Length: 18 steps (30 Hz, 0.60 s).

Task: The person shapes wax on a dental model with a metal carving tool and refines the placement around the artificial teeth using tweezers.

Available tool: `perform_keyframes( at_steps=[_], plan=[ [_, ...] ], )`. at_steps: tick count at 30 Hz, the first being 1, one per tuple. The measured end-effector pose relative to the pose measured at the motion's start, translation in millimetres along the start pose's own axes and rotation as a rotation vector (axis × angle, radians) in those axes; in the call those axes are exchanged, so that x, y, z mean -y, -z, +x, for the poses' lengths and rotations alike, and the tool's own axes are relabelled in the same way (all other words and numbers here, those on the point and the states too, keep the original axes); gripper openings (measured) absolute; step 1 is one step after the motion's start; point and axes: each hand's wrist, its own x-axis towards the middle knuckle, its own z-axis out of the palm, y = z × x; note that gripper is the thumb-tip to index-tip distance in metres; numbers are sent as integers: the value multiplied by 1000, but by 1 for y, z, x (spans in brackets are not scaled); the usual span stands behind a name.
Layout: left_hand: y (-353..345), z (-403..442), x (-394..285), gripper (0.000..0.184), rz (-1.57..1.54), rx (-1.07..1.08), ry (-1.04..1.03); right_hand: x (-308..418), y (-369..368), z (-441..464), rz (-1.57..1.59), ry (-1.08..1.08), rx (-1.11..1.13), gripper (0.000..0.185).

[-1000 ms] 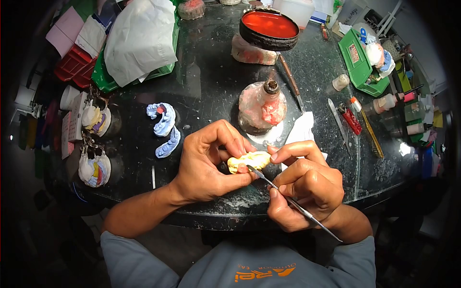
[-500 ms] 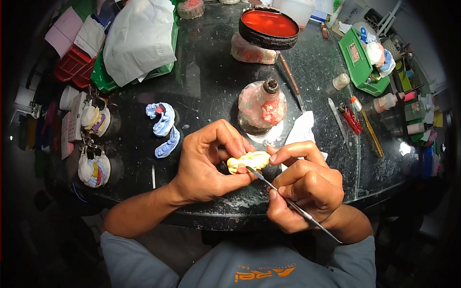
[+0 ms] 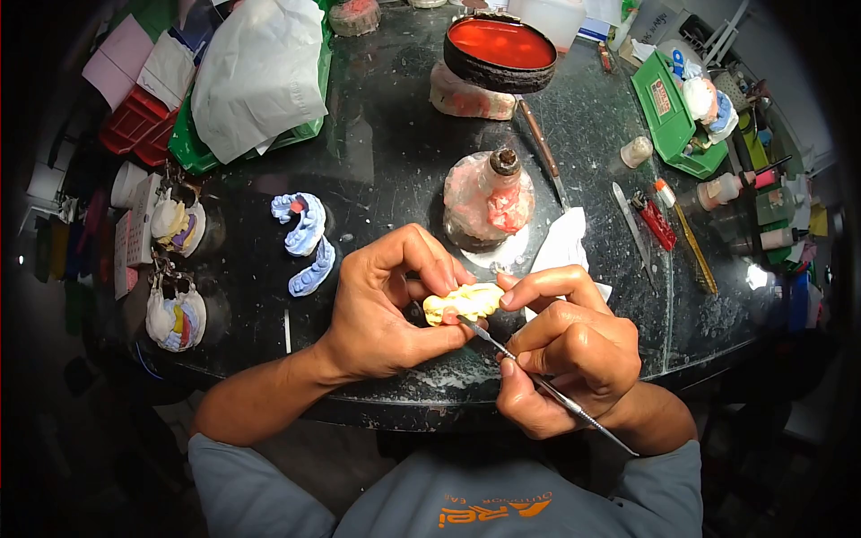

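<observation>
A small yellow dental model (image 3: 466, 303) with a pink patch on its near side is pinched between the thumb and fingers of my left hand (image 3: 381, 305). My right hand (image 3: 574, 350) grips a thin metal carving tool (image 3: 574, 405), whose flat tip touches the pink patch. The index finger of that hand rests at the model's right end. Just beyond the hands stands a wax-smeared spirit burner (image 3: 489, 197). To the left lie two blue dental casts (image 3: 303, 224).
A pan of red wax (image 3: 502, 45) rests on a block at the back. White tissue (image 3: 560, 242) lies beside the burner. Knives and a red tool (image 3: 656, 224) are at the right, near a green box (image 3: 668, 108). Mounted models (image 3: 176, 314) stand left.
The carving tool's tip has shifted slightly on the pink patch, and my right hand has tilted a little with it. My left hand keeps the same hold.
</observation>
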Motion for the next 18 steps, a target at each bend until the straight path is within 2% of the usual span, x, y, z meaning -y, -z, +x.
perform_keyframes(
  at_steps=[7, 15, 18],
  plan=[
    [2, 0, 5, 47, -54, 26, -21, 1, 4, 1, 6, 15, -2, 23],
    [1, 1, -2, 49, -176, 34, 134, 0, 8, 2, -38, -1, -35, 24],
    [3, 0, -2, 48, -211, 25, 171, 2, 15, 0, -14, -36, 42, 20]
  ],
)
